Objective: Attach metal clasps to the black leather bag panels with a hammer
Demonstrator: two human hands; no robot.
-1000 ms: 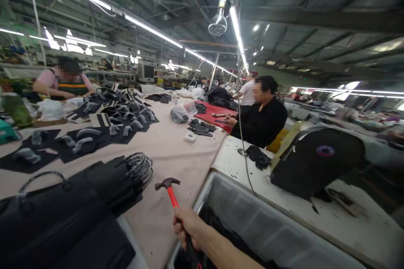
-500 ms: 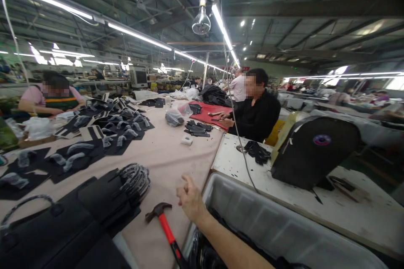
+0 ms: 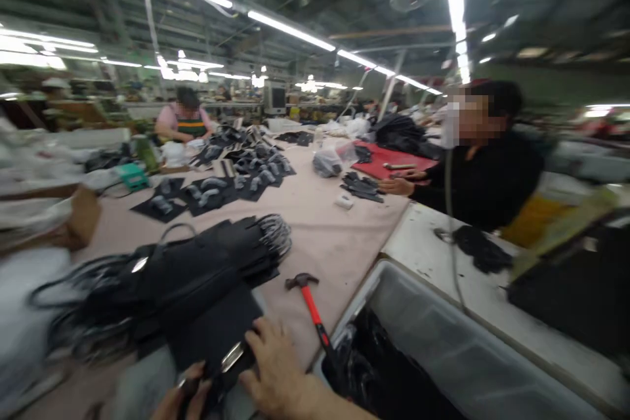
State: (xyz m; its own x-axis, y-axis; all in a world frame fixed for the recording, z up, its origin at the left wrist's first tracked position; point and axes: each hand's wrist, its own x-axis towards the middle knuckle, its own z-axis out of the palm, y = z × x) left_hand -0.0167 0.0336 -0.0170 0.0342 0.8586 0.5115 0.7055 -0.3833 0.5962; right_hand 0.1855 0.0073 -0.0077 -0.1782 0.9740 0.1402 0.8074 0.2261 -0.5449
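Observation:
My right hand (image 3: 281, 367) comes in from the lower right, its thumb and forefinger closed around the end of a black strap piece with a shiny metal fitting (image 3: 233, 357). At the bottom edge, my left hand (image 3: 189, 397) pinches a dark part with a bit of metal; blur and the frame edge hide most of it. Beneath and beyond both hands lies a flat black panel (image 3: 211, 321). A stack of black bags (image 3: 197, 256) with wrapped handles is just past it. Right of my right hand rests a claw hammer (image 3: 311, 302) with a red and black handle.
A grey plastic bin (image 3: 428, 328) holding black pieces stands at the right, by a white table (image 3: 418, 236). Black panels with wrapped handles (image 3: 207, 193) lie farther left. A co-worker in black (image 3: 487, 177) handles things on a red sheet (image 3: 403, 161). A cardboard box (image 3: 83, 216) sits left.
The view has swung left and down. My right hand has moved from above the table, fingers half curled, to the strap piece near me. My left hand has come into view.

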